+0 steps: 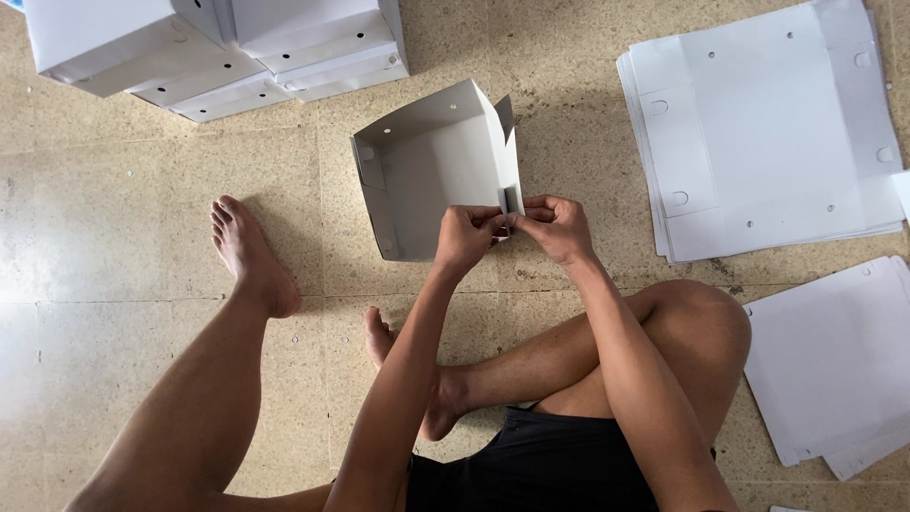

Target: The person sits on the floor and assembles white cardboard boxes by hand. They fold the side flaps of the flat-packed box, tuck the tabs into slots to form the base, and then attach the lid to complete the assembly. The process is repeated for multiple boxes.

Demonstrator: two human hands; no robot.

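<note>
A person sits on a speckled tan floor [142, 237], seen from above, with bare legs filling the lower half of the frame. In the upper middle of the frame lies a half-folded white cardboard box [431, 175], its open side facing the camera and small round holes along its top wall. Both hands meet at the box's lower right corner. The left hand [466, 235] is curled, its fingertips pinching the edge of the box's side flap. The right hand [557, 228] sits just beside it, thumb and fingers pressed together on the same narrow flap, so the two hands touch or nearly touch at the fingertips.

In the upper left of the frame stands a stack of finished white boxes [218, 47], partly cut off by the top edge. In the upper right lies a pile of flat white cardboard sheets [768, 133] with punched holes and cut tabs, well apart from the hands. A second pile of flat sheets [834, 360] lies at the right edge, near the bent right knee. The left foot [248, 254] rests flat on the floor to the left of the box.
</note>
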